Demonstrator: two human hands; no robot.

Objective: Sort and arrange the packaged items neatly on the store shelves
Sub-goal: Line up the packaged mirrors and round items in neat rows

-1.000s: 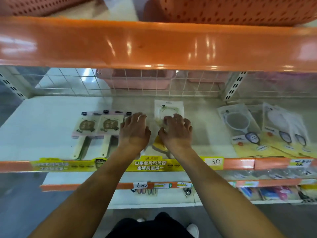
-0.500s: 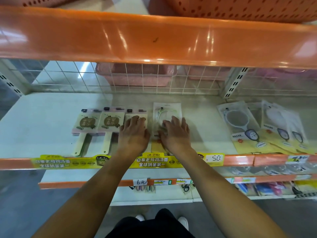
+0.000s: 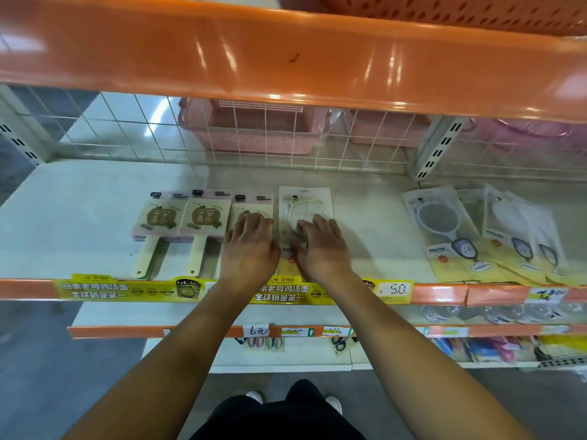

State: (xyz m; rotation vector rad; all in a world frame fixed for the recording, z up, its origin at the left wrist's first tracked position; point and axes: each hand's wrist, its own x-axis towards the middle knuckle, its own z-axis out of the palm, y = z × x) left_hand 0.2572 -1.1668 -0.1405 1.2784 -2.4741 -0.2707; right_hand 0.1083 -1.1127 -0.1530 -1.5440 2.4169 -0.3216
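Three pink-carded packs with cream handles lie side by side on the white shelf (image 3: pixel 79 217): two uncovered ones (image 3: pixel 182 217) and a third pack (image 3: pixel 252 203) under my left hand (image 3: pixel 249 249), which rests flat on it with straight fingers. Just right of it lies a clear bag holding a pale green ring-shaped item (image 3: pixel 305 201). My right hand (image 3: pixel 320 249) presses flat on that bag's lower half. The bag's yellow bottom part is mostly hidden by my hands.
Several clear bags with round strainers and yellow cards (image 3: pixel 444 230) lie fanned at the shelf's right. A wire grid (image 3: pixel 286 144) backs the shelf, pink baskets (image 3: pixel 254 131) behind it. An orange shelf edge (image 3: pixel 286 52) overhangs above. Lower shelves carry small goods.
Both hands have slid back toward the shelf's front edge and flattened on the packs; the clear bag now lies straight beside the third carded pack.
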